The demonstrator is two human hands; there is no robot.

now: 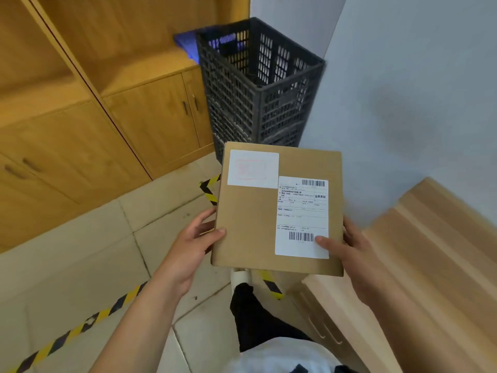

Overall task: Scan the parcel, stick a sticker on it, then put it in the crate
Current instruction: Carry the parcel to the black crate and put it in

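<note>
cardboard parcel gripped between left hand and right hand

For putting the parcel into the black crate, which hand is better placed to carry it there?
Left, probably. The left hand grips the parcel on its left edge, and the crate stands ahead, slightly to the left. The right hand holds the edge beside the wooden desk.
</note>
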